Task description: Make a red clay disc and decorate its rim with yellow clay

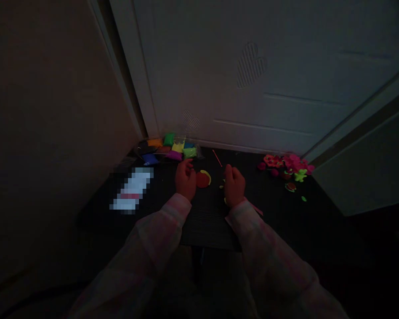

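Note:
A flat orange-red clay disc (203, 180) lies on the dark table between my hands, with a yellow clay strip (206, 173) curved along its upper right edge. Just left of the disc is my left hand (185, 181), its fingers loosely bent and apart, with nothing visible in them. My right hand (234, 186) is closed on the other side, its thumb and fingers together; whatever they may hold is hidden. Small yellow pieces (221, 187) show beside its left edge. A pinkish stick (257, 210) lies partly behind my right wrist.
Bags of coloured clay (174, 155) sit at the table's back left. A pixelated bright rectangle (133, 188) covers something at the left. A thin red stick (217, 157) lies near the back. Pink and red clay shapes (294, 163) cluster at the right. A white door (219, 88) stands behind the table.

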{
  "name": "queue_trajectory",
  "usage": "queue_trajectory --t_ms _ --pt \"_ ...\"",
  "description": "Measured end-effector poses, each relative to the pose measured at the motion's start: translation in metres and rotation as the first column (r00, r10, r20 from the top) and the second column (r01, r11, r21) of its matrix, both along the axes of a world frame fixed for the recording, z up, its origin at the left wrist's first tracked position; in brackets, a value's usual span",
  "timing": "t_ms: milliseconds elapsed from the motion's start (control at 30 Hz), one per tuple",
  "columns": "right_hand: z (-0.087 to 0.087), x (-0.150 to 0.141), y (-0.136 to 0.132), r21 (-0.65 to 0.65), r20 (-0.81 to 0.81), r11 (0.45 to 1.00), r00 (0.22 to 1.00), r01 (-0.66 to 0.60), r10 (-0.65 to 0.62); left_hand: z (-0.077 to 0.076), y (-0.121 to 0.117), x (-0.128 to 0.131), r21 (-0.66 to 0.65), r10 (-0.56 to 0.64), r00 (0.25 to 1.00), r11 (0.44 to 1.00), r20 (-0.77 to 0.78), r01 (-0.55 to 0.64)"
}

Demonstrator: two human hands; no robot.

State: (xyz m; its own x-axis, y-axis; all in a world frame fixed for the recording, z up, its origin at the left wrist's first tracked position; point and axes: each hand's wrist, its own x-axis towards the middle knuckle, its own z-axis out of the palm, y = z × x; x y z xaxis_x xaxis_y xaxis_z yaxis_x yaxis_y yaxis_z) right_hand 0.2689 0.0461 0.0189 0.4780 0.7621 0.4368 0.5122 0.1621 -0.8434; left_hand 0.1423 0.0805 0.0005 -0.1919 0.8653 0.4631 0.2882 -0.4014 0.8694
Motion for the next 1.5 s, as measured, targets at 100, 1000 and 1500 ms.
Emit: queue_trajectory --t_ms 100,1000,1500 --pt "0.003 -0.003 -0.001 0.001 -0.032 1.0 0.999 -0.019 0.019 0.006 -0.011 0.004 -0.042 -0.202 0.976 0.979 -0.077 0.199" --pt "0.01 0.015 -0.018 -0.256 -0.139 0.756 0.797 -0.603 0.588 0.022 -0.021 -0.017 -0.328 -0.53 0.848 0.8 0.005 0.502" --pt "0.0 0.007 -0.021 -0.273 0.403 0.867 0.768 -0.417 0.497 0.011 -0.024 -0.015 -0.048 -0.392 0.82 0.91 -0.416 0.411"
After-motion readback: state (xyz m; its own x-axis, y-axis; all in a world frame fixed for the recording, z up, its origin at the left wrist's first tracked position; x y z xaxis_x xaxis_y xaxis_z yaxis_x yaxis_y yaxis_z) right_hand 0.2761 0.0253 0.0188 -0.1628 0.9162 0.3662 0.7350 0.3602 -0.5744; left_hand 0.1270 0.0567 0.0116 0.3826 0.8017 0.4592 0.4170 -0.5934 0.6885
